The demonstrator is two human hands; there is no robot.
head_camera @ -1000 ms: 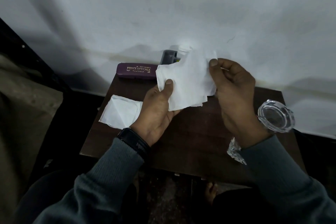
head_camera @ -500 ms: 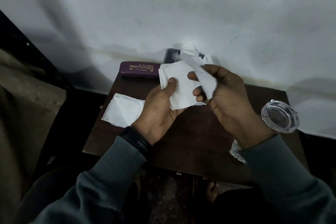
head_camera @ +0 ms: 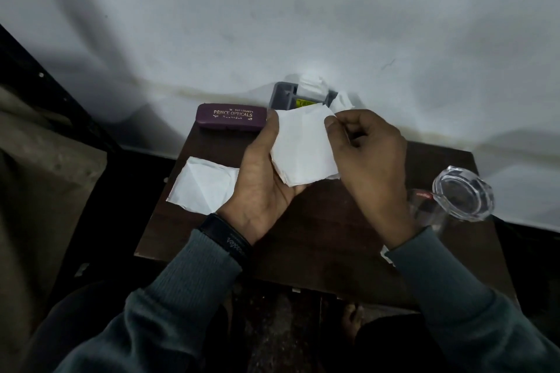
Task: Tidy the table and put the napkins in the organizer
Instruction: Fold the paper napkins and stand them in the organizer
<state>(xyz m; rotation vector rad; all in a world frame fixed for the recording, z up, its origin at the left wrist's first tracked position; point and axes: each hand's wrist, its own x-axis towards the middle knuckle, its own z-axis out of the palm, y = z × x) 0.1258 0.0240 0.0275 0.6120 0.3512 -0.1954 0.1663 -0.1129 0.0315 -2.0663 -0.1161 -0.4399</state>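
My left hand (head_camera: 260, 188) cradles a folded white napkin (head_camera: 303, 148) above the dark table (head_camera: 318, 236), thumb along its left edge, while my right hand (head_camera: 369, 154) pinches its upper right corner. A second napkin (head_camera: 203, 188) lies flat just beside my left wrist. Behind, the grey organizer (head_camera: 283, 97) holds what may be crumpled napkins (it's dim there).

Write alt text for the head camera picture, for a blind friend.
Two hands hold a folded white napkin above a dark table: the left hand cradles it, the right hand pinches its top corner. A second napkin lies at left; a purple spectacle case and a grey organizer sit at the back, a clear glass at right.
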